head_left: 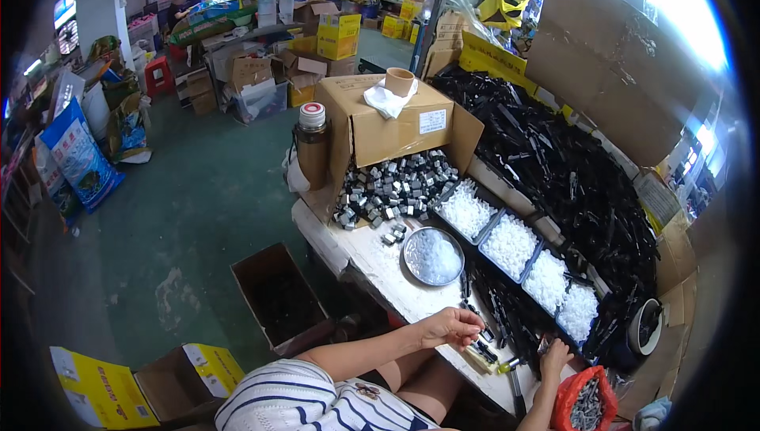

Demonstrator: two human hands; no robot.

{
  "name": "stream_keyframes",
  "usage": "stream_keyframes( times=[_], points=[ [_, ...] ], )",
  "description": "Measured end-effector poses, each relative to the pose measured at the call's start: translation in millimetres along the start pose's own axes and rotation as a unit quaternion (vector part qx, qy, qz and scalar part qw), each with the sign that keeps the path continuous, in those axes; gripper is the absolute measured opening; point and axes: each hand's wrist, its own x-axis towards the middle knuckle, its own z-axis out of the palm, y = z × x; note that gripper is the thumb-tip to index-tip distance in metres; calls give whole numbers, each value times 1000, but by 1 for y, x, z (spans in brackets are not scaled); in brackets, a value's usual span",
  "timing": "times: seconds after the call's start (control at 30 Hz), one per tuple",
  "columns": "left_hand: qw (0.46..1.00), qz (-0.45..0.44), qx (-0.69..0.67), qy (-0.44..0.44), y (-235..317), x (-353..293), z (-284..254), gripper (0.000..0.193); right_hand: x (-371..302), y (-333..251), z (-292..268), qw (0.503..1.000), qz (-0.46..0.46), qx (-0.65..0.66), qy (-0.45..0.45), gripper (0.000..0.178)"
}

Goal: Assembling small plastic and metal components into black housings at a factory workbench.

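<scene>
My left hand (453,326) is over the white worktable (372,265) with thumb and fingers pinched together; whatever they hold is too small to name. Just under it, several slim black parts (483,348) lie on a small pale block (477,361). Beside the block rests a small hammer (508,366) with a yellow-green head and a dark handle. My right hand (556,356) is farther right, its fingers curled down by the pile of long black parts (507,312). What lies in those fingers is hidden. A red bag (564,399) of small grey metal pieces stands close to my right wrist.
A round metal dish (432,257) holds small translucent pieces. Black trays (524,274) of white plastic parts run beside a large heap of black parts (554,162). Metal blocks (396,186) spill from a cardboard box (348,106), near a bottle (313,142). An open carton (273,288) sits on the floor.
</scene>
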Motion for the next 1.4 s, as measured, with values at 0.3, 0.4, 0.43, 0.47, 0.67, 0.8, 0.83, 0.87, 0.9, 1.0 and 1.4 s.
stream_keyframes(
  times=[0.3,0.4,0.43,0.47,0.67,0.8,0.83,0.87,0.9,1.0,1.4],
  points=[
    [993,11,85,86,11,-11,3,17,-1,-22,5,997,-42,40,50,24],
    [989,37,99,99,10,-3,7,23,1,-6,10,997,-33,30,57,26],
    [990,20,105,89,10,1,7,23,-2,-3,8,996,-26,48,65,28],
    [987,24,126,99,10,7,8,23,-3,1,3,995,-15,66,74,30],
    [979,12,163,122,9,1,11,26,-17,-11,-19,987,-29,120,103,24],
    [977,-15,197,82,3,11,21,25,-38,6,-7,980,-3,156,121,21],
    [975,-28,204,78,3,12,23,25,-41,6,-7,981,9,163,108,21],
    [971,-28,224,82,5,18,24,24,-37,8,-9,975,14,183,125,21],
    [971,-31,221,90,4,16,23,24,-40,5,-11,970,12,204,133,22],
    [966,-10,243,92,2,13,20,25,-39,-2,-22,959,-25,223,172,22],
    [975,28,217,41,-5,4,16,18,-68,-85,-109,880,-239,383,146,8]
  ],
)
